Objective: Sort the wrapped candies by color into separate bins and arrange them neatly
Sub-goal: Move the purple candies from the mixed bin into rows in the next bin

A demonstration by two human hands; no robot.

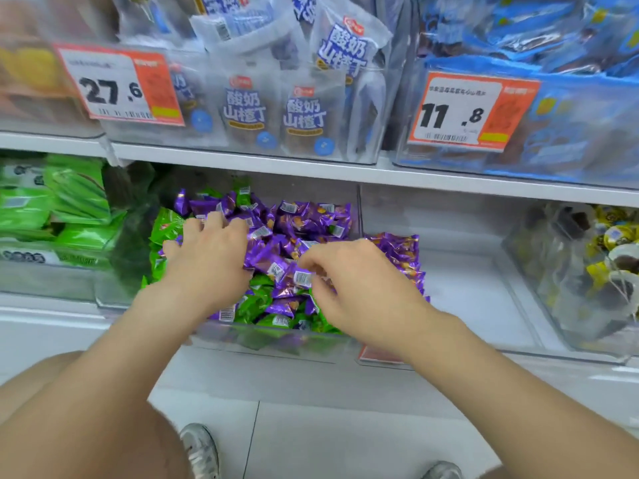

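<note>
A clear plastic bin (276, 344) on the lower shelf holds a mixed heap of purple wrapped candies (307, 219) and green wrapped candies (262, 302). My left hand (207, 254) lies palm down on the heap's left side, its fingers spread and bent over purple and green candies. My right hand (352, 281) is over the heap's right side, and its fingertips pinch a purple candy (301, 276) with a white barcode label. A smaller pile of purple candies (401, 254) lies in the neighbouring bin (449, 305) to the right.
Green snack packs (52, 209) fill the bin at left. A clear bin (587, 281) of yellow and dark sweets stands at right. The upper shelf (311, 167) carries bagged snacks behind price tags (117, 86) and overhangs the bins. My knees and shoes are below.
</note>
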